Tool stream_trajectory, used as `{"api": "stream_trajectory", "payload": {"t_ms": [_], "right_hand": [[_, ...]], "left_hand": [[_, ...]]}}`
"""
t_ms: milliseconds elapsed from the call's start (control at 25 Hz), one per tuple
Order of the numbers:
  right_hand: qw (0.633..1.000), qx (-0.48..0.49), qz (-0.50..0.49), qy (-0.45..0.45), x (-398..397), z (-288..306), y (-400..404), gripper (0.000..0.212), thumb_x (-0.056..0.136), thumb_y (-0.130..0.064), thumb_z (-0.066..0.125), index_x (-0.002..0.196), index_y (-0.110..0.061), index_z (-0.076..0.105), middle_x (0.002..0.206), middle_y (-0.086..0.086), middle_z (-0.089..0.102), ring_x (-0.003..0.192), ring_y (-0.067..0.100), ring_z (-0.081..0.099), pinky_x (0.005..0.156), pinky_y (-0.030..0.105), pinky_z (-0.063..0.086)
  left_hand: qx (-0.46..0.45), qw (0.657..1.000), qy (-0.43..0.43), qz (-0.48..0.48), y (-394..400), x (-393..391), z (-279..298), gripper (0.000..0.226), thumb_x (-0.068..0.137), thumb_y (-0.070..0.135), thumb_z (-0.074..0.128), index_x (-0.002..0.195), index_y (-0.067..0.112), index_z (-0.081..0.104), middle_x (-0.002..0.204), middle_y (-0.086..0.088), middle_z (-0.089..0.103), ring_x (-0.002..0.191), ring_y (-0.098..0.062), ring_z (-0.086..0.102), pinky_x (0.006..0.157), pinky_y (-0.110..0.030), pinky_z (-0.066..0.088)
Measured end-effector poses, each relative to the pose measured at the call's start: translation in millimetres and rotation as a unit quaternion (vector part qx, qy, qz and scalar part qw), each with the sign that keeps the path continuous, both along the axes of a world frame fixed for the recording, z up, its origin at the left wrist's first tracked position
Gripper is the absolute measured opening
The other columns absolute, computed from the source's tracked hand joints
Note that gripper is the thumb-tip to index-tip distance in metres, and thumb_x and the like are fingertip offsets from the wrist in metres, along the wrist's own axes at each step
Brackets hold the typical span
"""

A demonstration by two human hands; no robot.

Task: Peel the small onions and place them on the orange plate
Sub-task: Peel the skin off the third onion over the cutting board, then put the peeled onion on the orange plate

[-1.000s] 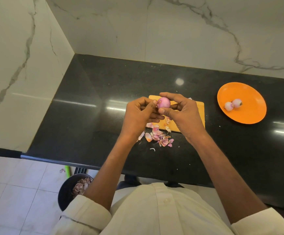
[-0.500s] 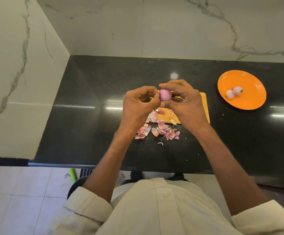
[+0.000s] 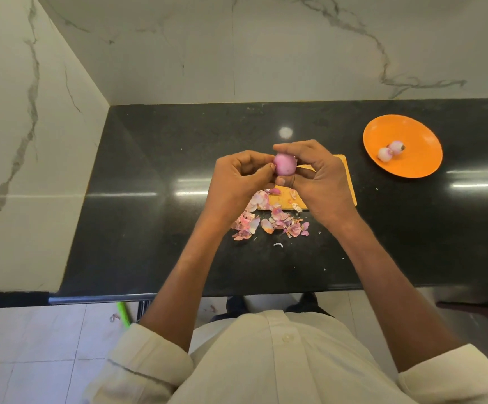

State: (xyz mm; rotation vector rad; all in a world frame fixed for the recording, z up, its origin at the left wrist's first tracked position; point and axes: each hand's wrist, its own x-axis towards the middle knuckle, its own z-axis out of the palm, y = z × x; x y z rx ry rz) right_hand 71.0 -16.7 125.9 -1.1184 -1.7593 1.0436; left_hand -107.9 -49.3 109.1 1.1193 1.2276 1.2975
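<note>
A small pink onion [image 3: 284,168] is held above the wooden cutting board [image 3: 347,182] between both hands. My right hand [image 3: 314,182] grips it with fingers over the top and thumb beneath. My left hand [image 3: 238,180] has its fingers curled and its thumb tip pressed against the onion's left side. Two peeled onions [image 3: 391,151] lie together on the orange plate [image 3: 411,132] at the right of the black counter. A pile of pink onion skins [image 3: 269,220] lies on the counter and on the board's near edge, below my hands.
The black counter [image 3: 155,176] meets marble walls at the back and left. Its front edge runs just beyond my forearms. Below it are a tiled floor and a green stick [image 3: 124,314].
The view has shifted, so the counter and plate sit differently in the frame. Both hands stay on the onion and have turned it slightly between the fingers.
</note>
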Motion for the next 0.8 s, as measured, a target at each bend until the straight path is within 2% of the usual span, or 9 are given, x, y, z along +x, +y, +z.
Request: {"api": "stream_trajectory", "payload": {"t_ms": [80, 240, 320, 360, 440, 520, 600, 720, 800], "right_hand": [[0.999, 0.011, -0.014, -0.029, 2, -2, -1, 0.053, 0.082, 0.000, 0.086, 0.130, -0.016, 0.073, 0.118, -0.006, 0.065, 0.115, 0.012, 0.066, 0.094, 0.025, 0.060], [0.998, 0.016, -0.034, -0.056, 6, 2, -5, 0.053, 0.079, -0.002, 0.088, 0.129, -0.016, 0.074, 0.113, -0.005, 0.063, 0.110, 0.012, 0.066, 0.093, 0.022, 0.060], [0.999, -0.013, -0.039, 0.003, 10, 0, -7, 0.051, 0.082, -0.002, 0.086, 0.129, -0.015, 0.074, 0.119, 0.000, 0.066, 0.113, 0.017, 0.067, 0.094, 0.027, 0.061], [0.995, -0.051, -0.046, 0.068, 12, -1, -6, 0.048, 0.084, -0.002, 0.084, 0.130, -0.015, 0.073, 0.124, 0.004, 0.068, 0.115, 0.021, 0.068, 0.094, 0.031, 0.061], [0.951, -0.172, -0.065, 0.247, 17, -3, -9, 0.041, 0.093, -0.005, 0.075, 0.132, -0.014, 0.070, 0.133, 0.013, 0.068, 0.115, 0.027, 0.070, 0.093, 0.038, 0.062], [0.891, -0.275, -0.078, 0.353, 24, -6, -10, 0.033, 0.101, -0.010, 0.064, 0.134, -0.012, 0.067, 0.133, 0.018, 0.068, 0.106, 0.026, 0.070, 0.088, 0.035, 0.062], [0.875, -0.319, -0.098, 0.350, 33, -12, -9, 0.029, 0.105, -0.011, 0.059, 0.132, -0.014, 0.068, 0.127, 0.014, 0.071, 0.097, 0.021, 0.068, 0.084, 0.031, 0.059], [0.854, -0.358, -0.127, 0.356, 52, -25, -1, 0.032, 0.104, 0.000, 0.057, 0.130, -0.014, 0.070, 0.124, 0.012, 0.072, 0.096, 0.018, 0.072, 0.082, 0.028, 0.059], [0.837, -0.379, -0.159, 0.362, 70, -32, 6, 0.037, 0.100, 0.005, 0.060, 0.130, -0.013, 0.071, 0.125, 0.016, 0.071, 0.096, 0.020, 0.072, 0.080, 0.027, 0.058]], "left_hand": [[-0.013, 1.000, -0.003, -0.017, 0, 2, 4, 0.020, 0.100, 0.000, 0.072, 0.118, -0.005, 0.076, 0.103, -0.018, 0.082, 0.095, -0.037, 0.080, 0.085, -0.042, 0.068], [-0.006, 0.999, 0.035, 0.004, 3, 13, 7, 0.013, 0.095, -0.002, 0.075, 0.107, -0.004, 0.079, 0.091, -0.017, 0.082, 0.084, -0.037, 0.081, 0.077, -0.046, 0.069], [-0.010, 0.999, 0.023, 0.033, 7, 20, 8, 0.009, 0.096, 0.000, 0.074, 0.103, -0.005, 0.077, 0.087, -0.018, 0.081, 0.079, -0.036, 0.080, 0.073, -0.045, 0.069], [-0.021, 0.999, 0.004, 0.042, 8, 24, 8, 0.009, 0.099, 0.004, 0.071, 0.103, -0.004, 0.075, 0.086, -0.018, 0.080, 0.077, -0.034, 0.080, 0.072, -0.044, 0.069], [-0.062, 0.996, -0.042, 0.047, 11, 33, 8, 0.017, 0.107, 0.014, 0.062, 0.101, 0.000, 0.069, 0.085, -0.023, 0.078, 0.072, -0.032, 0.079, 0.068, -0.042, 0.065], [-0.097, 0.994, -0.034, 0.038, 14, 46, 1, 0.033, 0.112, 0.029, 0.055, 0.097, 0.001, 0.066, 0.084, -0.024, 0.077, 0.070, -0.033, 0.078, 0.064, -0.039, 0.063], [-0.108, 0.994, 0.022, 0.022, 16, 59, -14, 0.040, 0.112, 0.036, 0.055, 0.096, 0.002, 0.068, 0.083, -0.019, 0.079, 0.073, -0.033, 0.079, 0.066, -0.042, 0.064], [-0.099, 0.992, 0.072, 0.013, 22, 79, -37, 0.027, 0.111, 0.022, 0.058, 0.094, 0.006, 0.070, 0.085, -0.013, 0.079, 0.081, -0.030, 0.080, 0.071, -0.044, 0.065], [-0.096, 0.991, 0.092, 0.012, 32, 97, -45, 0.017, 0.108, 0.011, 0.055, 0.102, 0.009, 0.071, 0.091, -0.010, 0.080, 0.087, -0.024, 0.079, 0.073, -0.042, 0.065]]}}
